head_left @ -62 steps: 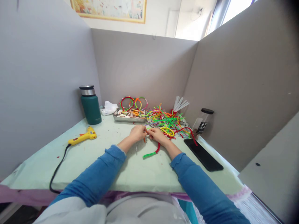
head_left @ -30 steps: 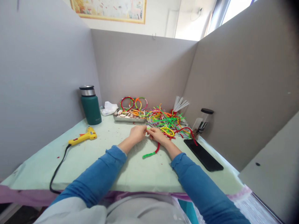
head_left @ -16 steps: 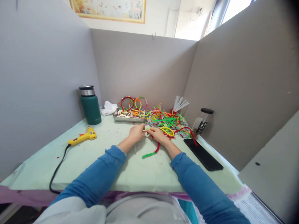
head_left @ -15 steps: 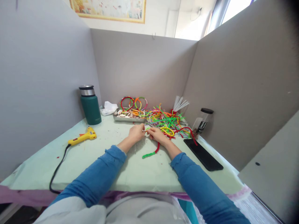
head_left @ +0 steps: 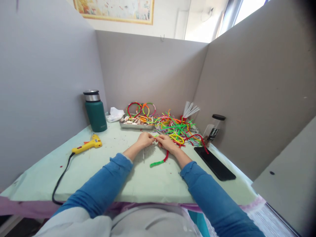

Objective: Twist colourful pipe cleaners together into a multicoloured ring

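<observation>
Both hands meet over the middle of the table, fingertips almost touching. My left hand (head_left: 146, 139) pinches the orange end of a pipe cleaner, with a thin pale strand hanging below it. My right hand (head_left: 165, 141) is closed on the pipe cleaner (head_left: 158, 163); its red and green part hangs out under the palm and bends left above the tabletop. The fingers hide most of the join between the hands. Just beyond the right hand lies a yellow pipe cleaner loop (head_left: 178, 139) at the edge of a tangled pile of coloured pipe cleaners (head_left: 181, 126).
A metal tray (head_left: 137, 126) of shells stands at the back, with coloured rings (head_left: 134, 109) behind it. On the left are a green bottle (head_left: 95, 115) and a yellow glue gun (head_left: 87, 145) with its cord. A black phone (head_left: 214, 164) and a clear bottle (head_left: 215, 128) are right.
My left hand has turned and lowered slightly, its fingers now flatter toward the right hand. The right hand and the hanging red and green part have barely shifted.
</observation>
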Action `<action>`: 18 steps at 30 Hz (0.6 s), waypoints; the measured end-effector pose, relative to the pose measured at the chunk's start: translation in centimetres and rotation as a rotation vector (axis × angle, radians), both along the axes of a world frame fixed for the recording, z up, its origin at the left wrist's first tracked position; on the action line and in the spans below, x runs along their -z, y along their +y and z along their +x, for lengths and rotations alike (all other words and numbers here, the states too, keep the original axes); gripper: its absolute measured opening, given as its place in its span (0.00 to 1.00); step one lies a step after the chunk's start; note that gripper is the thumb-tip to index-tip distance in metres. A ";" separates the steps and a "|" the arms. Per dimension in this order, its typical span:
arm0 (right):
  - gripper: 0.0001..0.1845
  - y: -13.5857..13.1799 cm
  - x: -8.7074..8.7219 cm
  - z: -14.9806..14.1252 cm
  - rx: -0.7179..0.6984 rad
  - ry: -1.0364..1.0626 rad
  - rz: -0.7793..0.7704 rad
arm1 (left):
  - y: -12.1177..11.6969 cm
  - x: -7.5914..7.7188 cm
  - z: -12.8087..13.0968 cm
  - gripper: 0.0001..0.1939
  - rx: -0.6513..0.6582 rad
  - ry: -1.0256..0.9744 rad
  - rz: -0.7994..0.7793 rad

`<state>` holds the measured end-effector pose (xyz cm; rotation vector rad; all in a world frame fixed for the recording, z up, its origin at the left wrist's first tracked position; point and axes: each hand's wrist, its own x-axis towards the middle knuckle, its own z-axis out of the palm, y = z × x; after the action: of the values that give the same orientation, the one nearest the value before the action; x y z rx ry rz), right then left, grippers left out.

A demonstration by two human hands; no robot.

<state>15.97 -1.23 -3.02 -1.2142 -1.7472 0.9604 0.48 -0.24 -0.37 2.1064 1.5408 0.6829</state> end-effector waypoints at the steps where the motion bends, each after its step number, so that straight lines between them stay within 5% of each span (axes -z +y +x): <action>1: 0.15 0.1 0.1 0.0 0.004 -0.005 0.004 | 0.0 0.0 0.1 0.14 0.000 -0.037 -0.026; 9: 0.17 0.0 0.1 0.1 -0.008 -0.021 0.026 | 0.0 0.0 0.3 0.13 0.034 -0.315 -0.162; 18: 0.18 0.2 0.4 0.1 -0.002 -0.026 0.027 | 0.6 0.6 0.0 0.13 0.029 -0.277 -0.082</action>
<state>16.07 -0.99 -3.42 -1.2128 -1.7760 0.9237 0.50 0.38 -0.96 1.8798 1.3602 0.8463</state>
